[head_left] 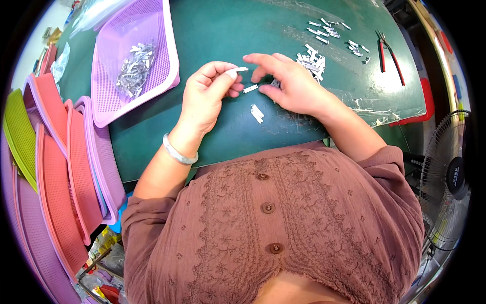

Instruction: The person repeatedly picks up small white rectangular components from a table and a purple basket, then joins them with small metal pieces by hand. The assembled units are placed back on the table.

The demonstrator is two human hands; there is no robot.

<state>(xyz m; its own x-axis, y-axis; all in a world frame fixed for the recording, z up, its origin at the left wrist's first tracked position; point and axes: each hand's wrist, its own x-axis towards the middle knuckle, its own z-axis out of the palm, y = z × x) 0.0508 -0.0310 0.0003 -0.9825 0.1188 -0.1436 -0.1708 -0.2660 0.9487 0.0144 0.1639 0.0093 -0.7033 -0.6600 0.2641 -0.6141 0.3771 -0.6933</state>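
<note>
My left hand [212,88] pinches a small white-and-metal strip-shaped piece [240,69] between thumb and forefinger. Opposite it, my right hand [286,83] has its thumb and fingers apart, with nothing visible between them. Just by the right thumb tip, another small white piece [250,88] lies on the green tabletop; whether the thumb touches it I cannot tell. A few similar pieces [257,114] rest together nearer to me. Partly behind the right hand is a heap of white pieces [312,63].
A purple mesh basket [174,66] at the left holds a clear bag of small metal parts [135,71]. Loose pieces [324,30] and red-handled pliers [390,58] lie at the far right. Stacked coloured baskets [63,167] stand left of the table [217,25], a fan [445,172] right.
</note>
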